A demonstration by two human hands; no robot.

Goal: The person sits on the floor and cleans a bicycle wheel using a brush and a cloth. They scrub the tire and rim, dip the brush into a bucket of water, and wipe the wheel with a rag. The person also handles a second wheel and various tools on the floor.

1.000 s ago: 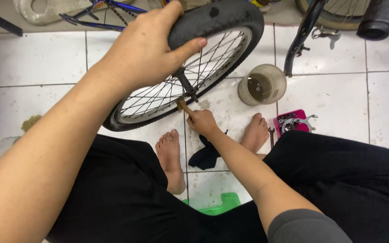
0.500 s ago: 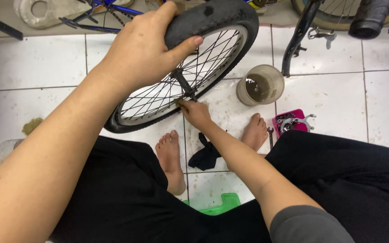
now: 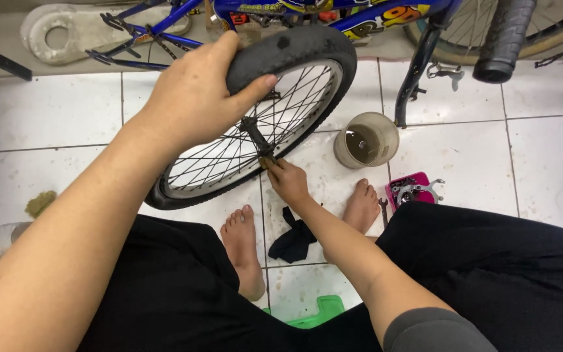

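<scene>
Floor: white tiles (image 3: 60, 137) fill the frame; the seated person's bare feet rest at lower centre.
Wheel: small spoked bicycle wheel (image 3: 255, 124) with black tyre, held tilted above the floor, centre to upper centre.
Left hand: left hand (image 3: 193, 98) curled over the tyre's upper rim, thumb pressed to the inner side.
Right hand: right hand (image 3: 288, 181) closed at the hub axle, pinching a small brownish piece there; what it is cannot be told.
Nearby: murky plastic cup (image 3: 366, 139) just right of the wheel; pink tray (image 3: 410, 189) of metal parts beside the right foot; black rag (image 3: 294, 238) between the feet; blue bicycle frame (image 3: 333, 13) along the top.
</scene>
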